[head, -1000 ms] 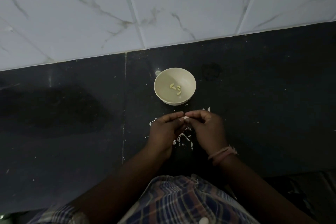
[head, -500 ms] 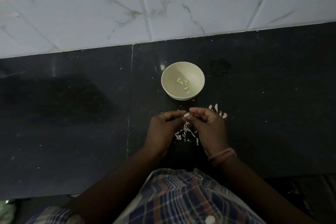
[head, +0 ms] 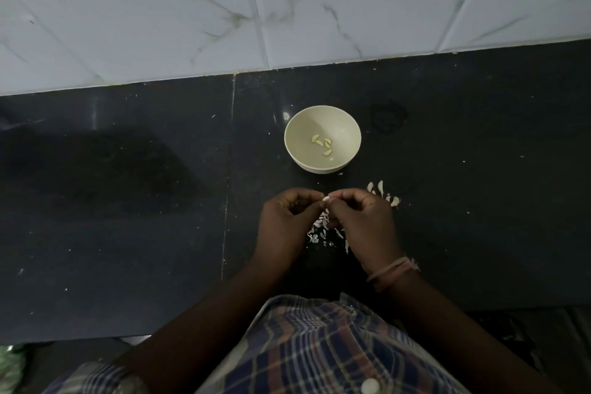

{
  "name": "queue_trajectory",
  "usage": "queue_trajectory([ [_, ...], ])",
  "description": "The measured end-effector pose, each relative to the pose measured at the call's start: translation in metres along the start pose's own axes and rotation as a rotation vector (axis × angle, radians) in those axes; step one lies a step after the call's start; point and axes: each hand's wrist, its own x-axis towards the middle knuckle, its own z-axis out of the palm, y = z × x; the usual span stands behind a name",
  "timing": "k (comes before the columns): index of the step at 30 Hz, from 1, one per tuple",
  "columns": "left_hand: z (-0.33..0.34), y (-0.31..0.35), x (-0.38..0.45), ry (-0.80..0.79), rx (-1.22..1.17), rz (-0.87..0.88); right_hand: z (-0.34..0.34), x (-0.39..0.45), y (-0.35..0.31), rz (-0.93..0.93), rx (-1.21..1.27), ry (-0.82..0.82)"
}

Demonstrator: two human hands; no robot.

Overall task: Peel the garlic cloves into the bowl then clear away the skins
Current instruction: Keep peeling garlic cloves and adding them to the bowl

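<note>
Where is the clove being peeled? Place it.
Head view, centre: the garlic clove is pinched between the left hand and right hand, just below the bowl.

The centre of the dark counter [head: 128,201] is taken up by the bowl [head: 347,125], with both hands just below it, loose skins [head: 323,230] scattered under them and unpeeled cloves [head: 383,193] at their upper right. Wide bare counter is left at the frame's left and right. The upper frame is closed off by the tiled wall [head: 287,3].
</note>
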Motion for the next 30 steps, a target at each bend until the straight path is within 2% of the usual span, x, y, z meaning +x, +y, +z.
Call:
queue_trajectory([
  [7,-0.005,-0.004,-0.006,-0.02,0.127,0.086,0.001,-0.006,-0.007,0.042,-0.075,-0.047],
  [11,-0.014,-0.005,-0.005,-0.046,0.297,0.189,0.0,-0.009,-0.006,-0.005,-0.209,-0.079],
  [16,-0.019,-0.007,-0.002,-0.132,0.46,0.289,-0.002,-0.014,-0.004,0.025,-0.281,-0.114],
  [26,-0.015,-0.008,0.007,-0.204,0.495,0.371,-0.005,-0.014,-0.006,0.044,-0.312,-0.069],
  [28,-0.015,-0.009,0.008,-0.212,0.452,0.331,-0.006,-0.011,-0.007,0.084,-0.246,-0.098],
  [30,-0.015,-0.007,0.011,-0.224,0.326,0.219,-0.008,-0.007,-0.008,0.14,-0.12,-0.122],
])
